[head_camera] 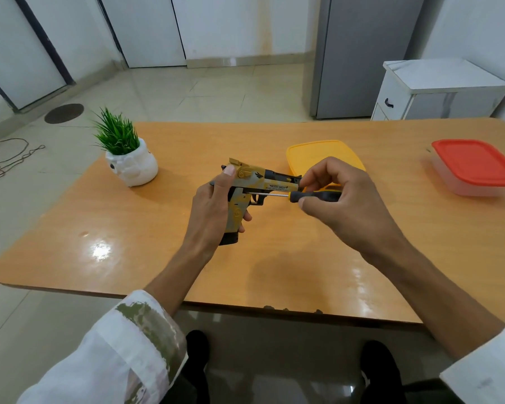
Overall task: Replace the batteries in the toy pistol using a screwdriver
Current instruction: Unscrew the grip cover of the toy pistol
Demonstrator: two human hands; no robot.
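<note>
A tan and black toy pistol (260,182) is held above the middle of the wooden table (158,258), barrel pointing right. My left hand (213,205) grips its handle, thumb up near the rear of the slide. My right hand (338,196) pinches the black handle of a screwdriver (312,196), which lies level. Its thin metal shaft reaches left to the pistol's grip, just below the slide and above the trigger guard.
A small green plant in a white pot (129,161) stands at the table's left. A yellow lid (318,153) lies behind the pistol, partly hidden by my right hand. A clear box with a red lid (475,167) sits at the right edge.
</note>
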